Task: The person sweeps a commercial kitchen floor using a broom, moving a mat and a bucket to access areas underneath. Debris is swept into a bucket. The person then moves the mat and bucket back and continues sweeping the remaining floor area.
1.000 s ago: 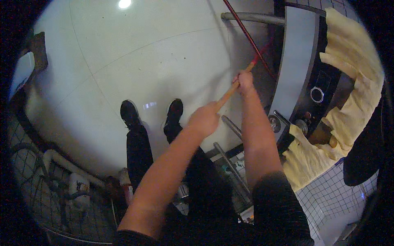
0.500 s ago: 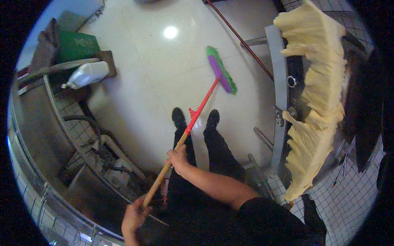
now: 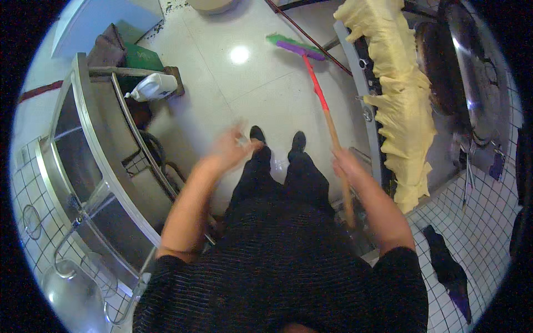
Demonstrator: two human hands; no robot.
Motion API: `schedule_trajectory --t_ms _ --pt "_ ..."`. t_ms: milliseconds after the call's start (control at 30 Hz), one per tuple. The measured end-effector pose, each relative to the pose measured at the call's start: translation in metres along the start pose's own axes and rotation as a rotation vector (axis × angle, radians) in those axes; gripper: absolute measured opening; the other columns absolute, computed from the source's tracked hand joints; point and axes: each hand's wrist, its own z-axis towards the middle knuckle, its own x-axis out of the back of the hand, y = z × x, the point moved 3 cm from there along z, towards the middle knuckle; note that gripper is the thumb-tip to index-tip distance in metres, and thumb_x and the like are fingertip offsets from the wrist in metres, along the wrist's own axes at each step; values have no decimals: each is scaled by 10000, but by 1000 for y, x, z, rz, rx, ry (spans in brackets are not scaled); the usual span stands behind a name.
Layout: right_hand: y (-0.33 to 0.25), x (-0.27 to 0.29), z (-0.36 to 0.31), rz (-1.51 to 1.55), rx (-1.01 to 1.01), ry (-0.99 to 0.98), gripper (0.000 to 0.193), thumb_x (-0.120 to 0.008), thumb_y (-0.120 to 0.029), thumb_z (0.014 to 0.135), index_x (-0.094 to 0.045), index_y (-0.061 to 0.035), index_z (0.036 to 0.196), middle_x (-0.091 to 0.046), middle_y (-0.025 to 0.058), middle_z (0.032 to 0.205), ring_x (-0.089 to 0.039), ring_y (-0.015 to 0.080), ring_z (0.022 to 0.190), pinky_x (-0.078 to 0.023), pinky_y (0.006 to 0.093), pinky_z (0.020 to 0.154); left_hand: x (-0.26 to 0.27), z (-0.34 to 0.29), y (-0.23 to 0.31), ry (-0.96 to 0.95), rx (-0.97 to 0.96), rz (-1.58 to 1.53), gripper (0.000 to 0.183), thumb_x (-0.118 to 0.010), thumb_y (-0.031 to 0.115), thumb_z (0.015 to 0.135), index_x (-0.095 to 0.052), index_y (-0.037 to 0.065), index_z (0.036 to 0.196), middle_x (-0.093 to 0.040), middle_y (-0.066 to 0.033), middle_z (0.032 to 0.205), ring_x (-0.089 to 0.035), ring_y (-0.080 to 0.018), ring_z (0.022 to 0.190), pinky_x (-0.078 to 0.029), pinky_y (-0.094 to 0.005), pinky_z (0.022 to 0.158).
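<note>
My right hand [image 3: 345,163] is wrapped round the wooden handle of a broom [image 3: 317,91]. Red plastic covers the handle's upper part, and the purple head with green bristles rests on the floor ahead, beside a thin dark red pole [image 3: 311,36]. The handle's lower end reaches back past my right forearm. My left hand [image 3: 230,147], smeared by motion, is off the broom, in the air in front of my left shoe. Its thumb and fingers look apart, with nothing seen in them.
At left stands a metal-framed sink unit [image 3: 91,130] with a white plastic jug [image 3: 154,87] and a green box [image 3: 141,57] by its far end. Right is a stove-like counter with a knobbed front, draped in yellowish cloth [image 3: 408,111]. A round pale container [image 3: 212,4] stands far ahead.
My left hand has let go of the handle and moved forward. My right hand has carried the broom to the right, and its head has swung farther away, beside the pole.
</note>
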Motion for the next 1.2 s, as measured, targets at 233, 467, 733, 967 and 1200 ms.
schedule_trajectory --t_ms 233,467,733,967,1200 --pt "233 174 -122 -1227 -49 451 539 -407 -551 871 -572 -42 812 -573 121 677 -577 282 597 -466 399 505 196 -79 -99 986 115 803 585 -641 476 741 -564 66 1150 -540 -198 1150 -500 -329 1088 -413 -417 899" --pt "399 273 -162 -1742 147 167 418 -432 -349 928 -475 -69 1235 -556 91 733 -389 145 424 -400 333 402 170 -170 -206 1086 627 677 880 -570 673 683 -443 40 1282 -482 -218 1250 -463 -360 1148 -379 -432 933" --pt "321 283 -43 -1533 54 264 349 -411 -334 921 -516 -42 1080 -584 160 801 -549 296 620 -478 412 569 171 -164 -239 1172 519 474 908 -609 652 665 -406 52 1315 -493 -202 1251 -492 -367 1122 -371 -431 940" --pt "24 90 148 -1310 257 359 453 -400 -424 898 -573 -16 992 -619 203 916 -600 378 873 -476 473 773 160 -159 -213 1201 670 724 874 -565 707 664 -453 99 1281 -510 -185 1218 -486 -345 1116 -413 -460 878" --pt "-99 -21 177 -1246 360 256 466 -350 -386 913 -590 6 988 -607 252 951 -576 413 926 -458 479 810 157 -162 -184 1265 665 864 847 -617 682 630 -516 64 1200 -569 -173 1130 -545 -332 1033 -439 -443 842"
